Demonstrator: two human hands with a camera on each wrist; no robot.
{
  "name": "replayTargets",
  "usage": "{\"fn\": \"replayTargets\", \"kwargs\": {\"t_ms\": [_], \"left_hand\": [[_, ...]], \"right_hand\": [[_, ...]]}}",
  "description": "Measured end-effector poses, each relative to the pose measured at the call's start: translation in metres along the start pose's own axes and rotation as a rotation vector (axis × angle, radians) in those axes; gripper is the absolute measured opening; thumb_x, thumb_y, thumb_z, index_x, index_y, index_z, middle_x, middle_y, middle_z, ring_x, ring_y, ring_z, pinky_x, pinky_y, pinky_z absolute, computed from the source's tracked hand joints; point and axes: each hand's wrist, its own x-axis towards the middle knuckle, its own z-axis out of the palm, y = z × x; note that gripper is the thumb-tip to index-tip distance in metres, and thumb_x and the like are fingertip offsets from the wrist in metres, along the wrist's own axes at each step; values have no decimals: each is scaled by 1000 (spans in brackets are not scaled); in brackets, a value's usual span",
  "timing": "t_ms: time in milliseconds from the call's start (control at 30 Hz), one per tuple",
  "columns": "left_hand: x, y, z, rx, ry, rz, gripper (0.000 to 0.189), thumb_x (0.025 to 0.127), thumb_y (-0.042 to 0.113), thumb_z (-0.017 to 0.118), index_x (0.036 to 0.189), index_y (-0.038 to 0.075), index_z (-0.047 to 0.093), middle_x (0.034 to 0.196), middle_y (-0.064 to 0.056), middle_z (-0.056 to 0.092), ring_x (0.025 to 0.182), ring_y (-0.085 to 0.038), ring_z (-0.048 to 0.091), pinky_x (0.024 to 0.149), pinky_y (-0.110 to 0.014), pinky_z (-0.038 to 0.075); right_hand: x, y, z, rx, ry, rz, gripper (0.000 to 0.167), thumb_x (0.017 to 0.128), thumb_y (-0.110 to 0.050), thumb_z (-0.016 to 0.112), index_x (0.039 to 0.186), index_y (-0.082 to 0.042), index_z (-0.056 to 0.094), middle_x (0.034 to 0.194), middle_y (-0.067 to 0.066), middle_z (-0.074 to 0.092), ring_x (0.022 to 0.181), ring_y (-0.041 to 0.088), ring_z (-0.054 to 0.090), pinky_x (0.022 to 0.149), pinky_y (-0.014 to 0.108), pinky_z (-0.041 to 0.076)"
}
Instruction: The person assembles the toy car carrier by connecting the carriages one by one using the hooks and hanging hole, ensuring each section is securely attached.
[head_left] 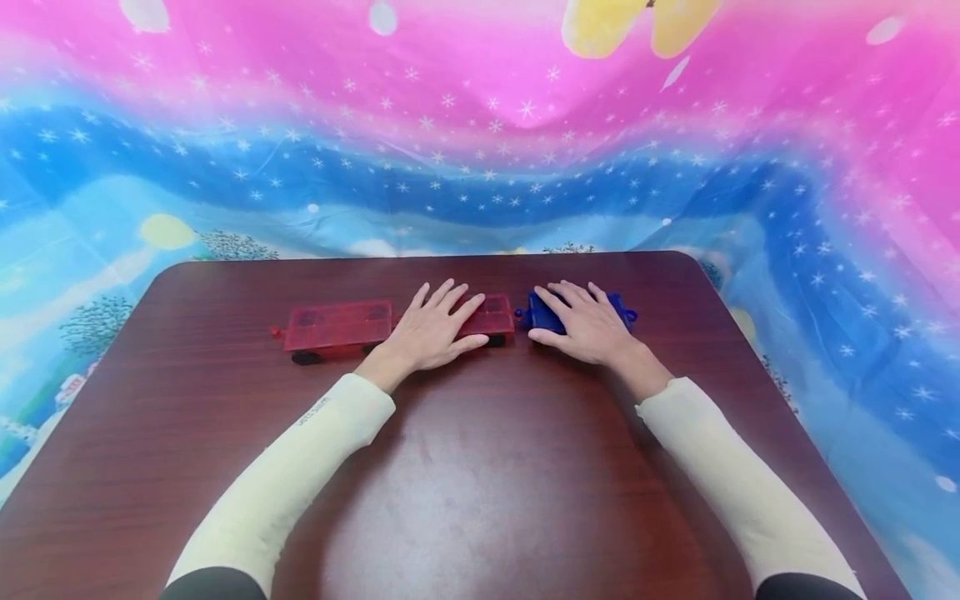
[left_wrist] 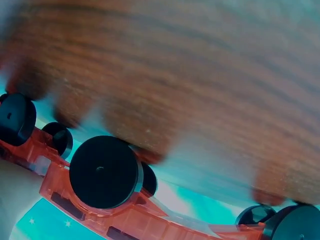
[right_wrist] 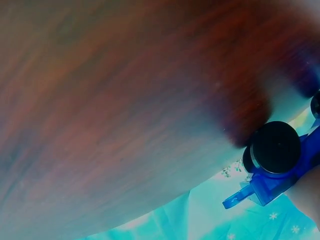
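Note:
Two translucent red toy car bases with black wheels stand in a row on the table. My left hand [head_left: 431, 329] lies over the right-hand red car base [head_left: 491, 317], fingers spread and straight, hiding its left part and the join to the left-hand red car base [head_left: 337, 325]. In the left wrist view, a black wheel [left_wrist: 102, 171] shows on the red chassis. To the right, my right hand [head_left: 585, 321] rests with extended fingers on a blue toy car base [head_left: 543, 315], covering most of it. The right wrist view shows its wheel [right_wrist: 276, 147] and end hook [right_wrist: 237, 196].
The dark brown wooden table [head_left: 465, 467] has rounded far corners, and its back edge runs just beyond the cars. Behind it hangs a pink and blue patterned cloth [head_left: 487, 158], which also falls along both sides.

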Motion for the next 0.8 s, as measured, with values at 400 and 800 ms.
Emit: {"fn": "replayTargets", "kwargs": {"t_ms": [400,800], "left_hand": [[-9,-12,-16,-106,40,-80,75,100,67,40,160,22,35,163,-11,33,153,-34,18,121,-58,7],[-32,-32,-36,-168,151,-169,73,100,64,45,157,18,41,159,-12,38,150,-35,26,120,-60,13]], "right_hand": [[3,-2,-9,64,14,4,88,95,-77,38,162,-21,28,163,12,31,152,32,21,121,59,9],[8,-19,-21,117,98,-1,76,101,-66,42,160,-19,35,163,10,32,153,29,21,121,58,11]]}}
